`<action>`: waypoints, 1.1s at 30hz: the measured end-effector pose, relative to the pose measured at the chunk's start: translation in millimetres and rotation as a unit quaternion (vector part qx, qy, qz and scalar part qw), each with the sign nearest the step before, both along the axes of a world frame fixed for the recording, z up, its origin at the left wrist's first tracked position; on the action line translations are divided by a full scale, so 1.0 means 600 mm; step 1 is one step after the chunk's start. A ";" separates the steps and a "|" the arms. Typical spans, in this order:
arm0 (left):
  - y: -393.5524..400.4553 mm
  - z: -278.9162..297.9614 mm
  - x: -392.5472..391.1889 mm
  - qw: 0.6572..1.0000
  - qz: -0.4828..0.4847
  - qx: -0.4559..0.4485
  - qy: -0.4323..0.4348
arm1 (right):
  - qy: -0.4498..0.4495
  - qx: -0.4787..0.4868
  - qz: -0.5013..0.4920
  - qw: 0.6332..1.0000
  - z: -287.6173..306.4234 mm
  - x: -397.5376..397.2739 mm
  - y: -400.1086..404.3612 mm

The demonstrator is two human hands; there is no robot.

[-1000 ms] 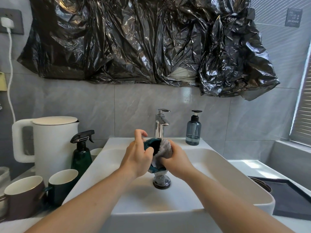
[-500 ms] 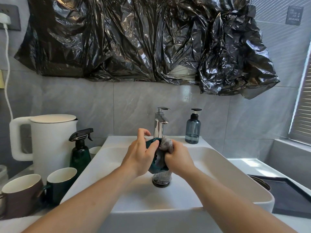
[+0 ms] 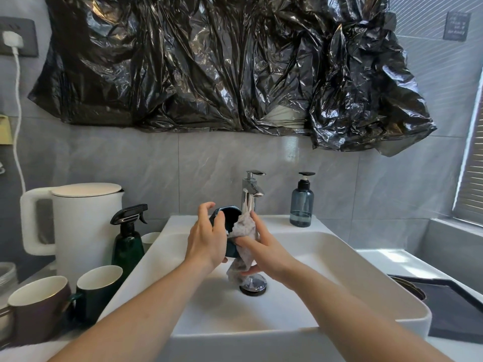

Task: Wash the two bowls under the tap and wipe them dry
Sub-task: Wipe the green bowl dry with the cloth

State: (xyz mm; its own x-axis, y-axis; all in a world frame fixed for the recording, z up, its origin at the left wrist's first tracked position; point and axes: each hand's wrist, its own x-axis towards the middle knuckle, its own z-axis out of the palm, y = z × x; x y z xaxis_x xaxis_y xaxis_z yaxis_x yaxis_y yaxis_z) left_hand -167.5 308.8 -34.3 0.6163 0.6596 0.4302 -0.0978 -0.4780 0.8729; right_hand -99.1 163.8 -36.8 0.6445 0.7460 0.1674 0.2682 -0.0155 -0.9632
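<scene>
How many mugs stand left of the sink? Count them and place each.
2. A dark brown mug at the far left and a dark green mug beside it, in front of the green spray bottle. Others may be hidden.

No legible text, wall sign blurred

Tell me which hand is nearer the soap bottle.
Right. The right hand sits below-left of the soap bottle, holding the cloth; the left hand grips the bowl farther left.
</scene>
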 end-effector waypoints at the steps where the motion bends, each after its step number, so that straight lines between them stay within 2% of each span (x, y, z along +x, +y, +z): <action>1: 0.000 -0.001 0.000 1.000 -0.003 0.011 0.001 | -0.002 0.004 0.008 1.000 0.001 -0.001 -0.001; 4: -0.008 0.003 -0.004 0.999 -0.015 0.028 0.004 | -0.003 0.016 -0.009 1.000 0.000 0.001 0.002; 9: -0.025 0.001 -0.009 0.995 -0.077 0.054 0.014 | -0.122 0.006 -0.171 0.978 -0.008 0.014 0.005; 13: -0.040 -0.001 -0.006 0.990 -0.127 0.052 0.029 | -0.145 0.015 -0.203 0.968 -0.011 0.031 -0.001; 16: -0.033 0.001 -0.005 0.988 -0.131 0.035 0.070 | -0.175 -0.018 -0.203 0.963 -0.010 0.031 -0.002; 19: -0.022 -0.005 -0.004 0.978 -0.108 0.079 0.159 | -0.225 -0.073 -0.176 0.955 -0.018 0.034 -0.003; 21: -0.020 -0.008 -0.002 0.972 -0.108 0.093 0.189 | -0.246 -0.095 -0.152 0.952 -0.016 0.032 -0.006; 28: -0.012 -0.002 0.004 0.990 -0.036 -0.009 0.137 | -0.151 -0.064 -0.115 0.980 -0.012 0.022 -0.006; 33: -0.008 0.010 -0.001 0.993 0.018 -0.075 0.093 | -0.147 -0.017 -0.077 0.986 -0.010 0.007 0.005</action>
